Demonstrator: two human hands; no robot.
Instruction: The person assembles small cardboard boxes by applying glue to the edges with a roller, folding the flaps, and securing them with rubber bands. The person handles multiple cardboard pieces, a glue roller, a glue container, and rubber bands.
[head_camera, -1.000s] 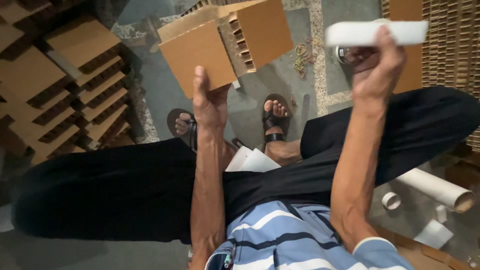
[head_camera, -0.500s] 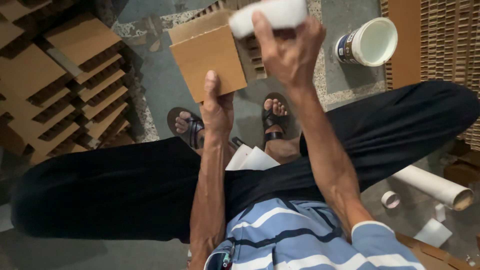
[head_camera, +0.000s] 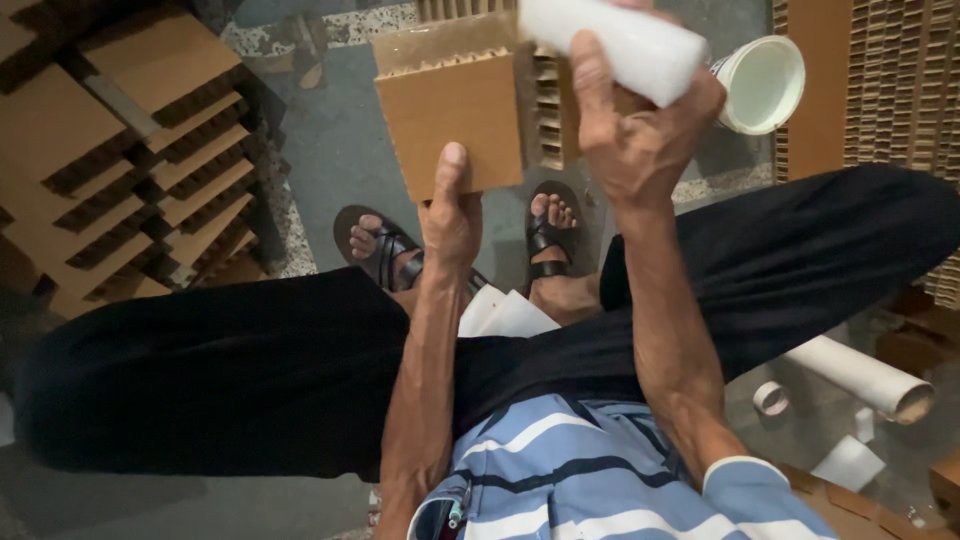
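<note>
At the left edge of the frame lie stacked honeycomb cardboard slabs (head_camera: 130, 170). Your left hand (head_camera: 452, 215) closes its grip on the lower edge of a honeycomb cardboard block (head_camera: 450, 110), top centre. Your right hand (head_camera: 640, 130) grips a white cylinder (head_camera: 610, 45) just beside the block's right face. A white tub (head_camera: 762, 85) stands upper right.

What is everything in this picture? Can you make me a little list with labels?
Left hand: holds a brown honeycomb cardboard block by its lower edge, thumb on the front face.
Right hand: grip closed around a white cylinder, raised beside the block.
White bucket: on the floor, tipped toward the camera.
Cardboard stacks: piled at the left.
White tube: lying at the lower right.
Feet: in black sandals on the floor.
</note>
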